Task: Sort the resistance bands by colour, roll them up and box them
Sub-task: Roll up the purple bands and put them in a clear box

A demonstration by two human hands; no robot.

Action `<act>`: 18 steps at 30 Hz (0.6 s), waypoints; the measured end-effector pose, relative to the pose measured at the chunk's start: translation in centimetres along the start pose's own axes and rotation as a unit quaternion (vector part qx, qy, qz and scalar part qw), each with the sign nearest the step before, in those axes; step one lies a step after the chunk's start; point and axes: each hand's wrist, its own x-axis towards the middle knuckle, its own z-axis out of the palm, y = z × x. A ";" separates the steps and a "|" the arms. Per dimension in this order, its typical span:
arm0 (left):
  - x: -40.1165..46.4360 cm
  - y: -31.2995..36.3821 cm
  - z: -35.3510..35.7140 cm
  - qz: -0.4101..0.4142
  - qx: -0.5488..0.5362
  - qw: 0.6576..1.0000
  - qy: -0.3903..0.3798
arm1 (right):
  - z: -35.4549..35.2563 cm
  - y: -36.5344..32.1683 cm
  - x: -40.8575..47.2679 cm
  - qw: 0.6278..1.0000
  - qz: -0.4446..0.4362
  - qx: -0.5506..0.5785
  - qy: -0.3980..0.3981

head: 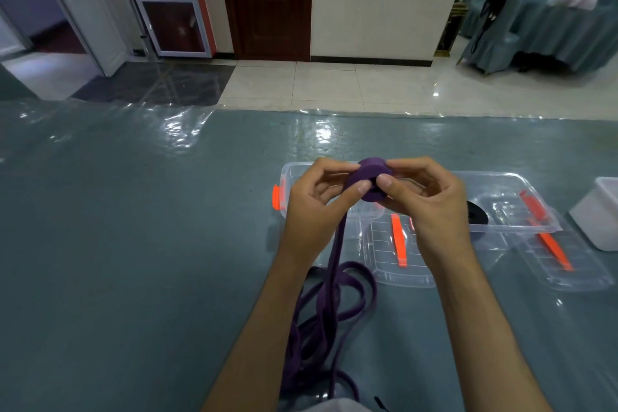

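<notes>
Frame ctr: my left hand (319,201) & right hand (423,197) pinch purple band roll (369,182); soft, springy, hold roll edges tight.

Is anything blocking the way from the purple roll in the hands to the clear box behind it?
Nothing visible. Both the left hand and right hand hold the purple roll just above the open clear box; a black roll already lies inside, off to the right.

You are sitting in a banquet-hall sort of room: glossy cream floor tiles (334,84), teal fabric-covered chairs (535,27), plastic-sheeted teal tabletop (133,227).
</notes>
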 end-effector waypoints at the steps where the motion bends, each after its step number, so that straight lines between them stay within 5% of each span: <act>1: 0.0 0.0 -0.1 0.002 -0.002 1.000 -0.001 | 0.2 0.1 -0.1 1.000 0.005 0.016 0.004; 18: -0.2 0.2 -0.4 0.016 0.002 0.999 0.046 | 0.9 0.3 -0.3 1.000 0.010 0.006 0.016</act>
